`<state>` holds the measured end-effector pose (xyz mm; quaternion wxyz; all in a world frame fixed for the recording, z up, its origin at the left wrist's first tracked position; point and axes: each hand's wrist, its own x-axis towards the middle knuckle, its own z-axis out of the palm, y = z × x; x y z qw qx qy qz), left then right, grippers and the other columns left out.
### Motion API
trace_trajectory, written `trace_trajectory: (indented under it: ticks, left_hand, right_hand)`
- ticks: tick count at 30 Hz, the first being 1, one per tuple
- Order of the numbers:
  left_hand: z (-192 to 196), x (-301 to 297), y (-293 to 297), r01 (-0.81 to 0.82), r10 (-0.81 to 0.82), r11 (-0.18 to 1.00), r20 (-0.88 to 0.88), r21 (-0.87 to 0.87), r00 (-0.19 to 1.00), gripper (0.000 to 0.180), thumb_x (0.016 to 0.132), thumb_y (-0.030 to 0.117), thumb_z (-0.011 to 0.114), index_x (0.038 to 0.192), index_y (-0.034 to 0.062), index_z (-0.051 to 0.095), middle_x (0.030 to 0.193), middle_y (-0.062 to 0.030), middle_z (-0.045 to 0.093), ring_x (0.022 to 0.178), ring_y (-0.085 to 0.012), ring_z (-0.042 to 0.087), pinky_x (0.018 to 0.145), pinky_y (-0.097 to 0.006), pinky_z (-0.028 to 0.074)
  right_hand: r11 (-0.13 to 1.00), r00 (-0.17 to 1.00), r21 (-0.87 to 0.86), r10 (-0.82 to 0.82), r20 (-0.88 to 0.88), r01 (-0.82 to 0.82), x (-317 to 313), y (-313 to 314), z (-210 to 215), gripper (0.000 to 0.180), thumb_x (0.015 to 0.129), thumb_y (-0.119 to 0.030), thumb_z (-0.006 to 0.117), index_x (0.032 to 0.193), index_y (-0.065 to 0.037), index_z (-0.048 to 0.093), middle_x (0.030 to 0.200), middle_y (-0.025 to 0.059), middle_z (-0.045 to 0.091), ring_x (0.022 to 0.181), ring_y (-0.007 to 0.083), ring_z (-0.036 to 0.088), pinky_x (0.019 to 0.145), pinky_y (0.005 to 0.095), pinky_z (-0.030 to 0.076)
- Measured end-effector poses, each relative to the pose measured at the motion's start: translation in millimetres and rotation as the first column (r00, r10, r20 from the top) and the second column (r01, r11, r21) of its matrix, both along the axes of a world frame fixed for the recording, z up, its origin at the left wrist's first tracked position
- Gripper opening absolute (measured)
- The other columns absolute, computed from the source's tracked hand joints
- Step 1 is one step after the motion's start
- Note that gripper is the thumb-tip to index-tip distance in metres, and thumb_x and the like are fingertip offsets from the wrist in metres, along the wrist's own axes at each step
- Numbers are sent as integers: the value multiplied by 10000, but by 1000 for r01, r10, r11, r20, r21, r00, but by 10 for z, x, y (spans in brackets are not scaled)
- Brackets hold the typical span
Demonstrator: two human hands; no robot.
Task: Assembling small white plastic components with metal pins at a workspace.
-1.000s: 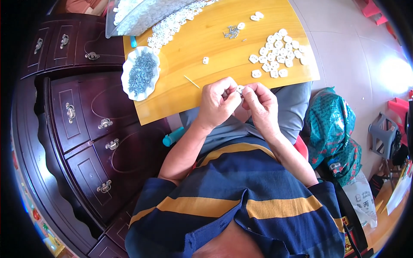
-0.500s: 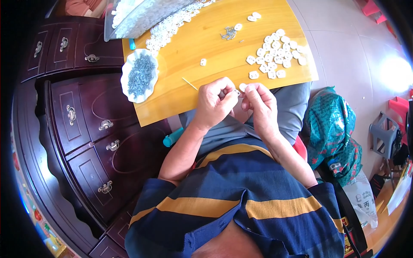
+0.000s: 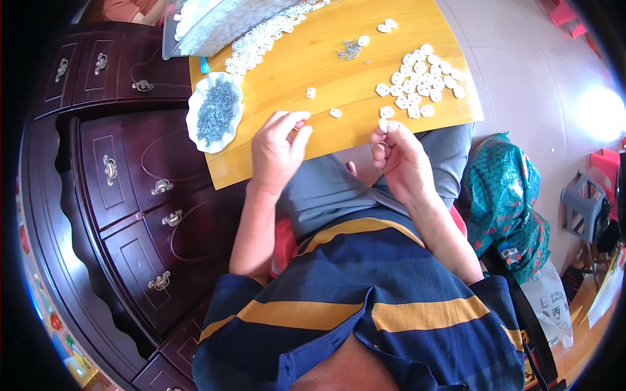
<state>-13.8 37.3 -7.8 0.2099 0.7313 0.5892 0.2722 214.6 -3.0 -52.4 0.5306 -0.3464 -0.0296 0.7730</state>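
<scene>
At the near edge of the yellow board (image 3: pixel 326 78), we see the right hand (image 3: pixel 399 159) pinching a small white piece (image 3: pixel 385 124), and the left hand (image 3: pixel 277 146) half curled, its fingertips together beside the white dish (image 3: pixel 215 112) of small metal parts.

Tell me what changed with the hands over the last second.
The hands, joined over one small part at the board's near edge a second ago, have separated. The left hand moved left, fingertips on the wooden board. The right hand moved right and holds a small white piece near the pile of white pieces. The dish of metal bits stayed put.
</scene>
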Motion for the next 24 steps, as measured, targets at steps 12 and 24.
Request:
trace_trajectory:
  ticks: [12,24]
  left_hand:
    - [-63,-402,61,214,-184,975,-337,56,923,80,849,91,730,901,71,673,907,-93,642,818,-288,667,693,-404,543]
    - [-55,-376,78,341,-276,938,-467,60,840,108,870,87,627,904,49,532,800,-134,576,774,-343,640,652,-456,531]
  right_hand:
    - [998,970,-11,56,-236,-60,152,63,-104,197,1020,-241,573,1013,-53,632,900,51,667,709,135,567,637,280,491]
    - [997,965,29,73,-250,-68,126,52,-111,194,1029,-229,572,1018,-46,635,898,53,681,703,124,582,628,262,516]
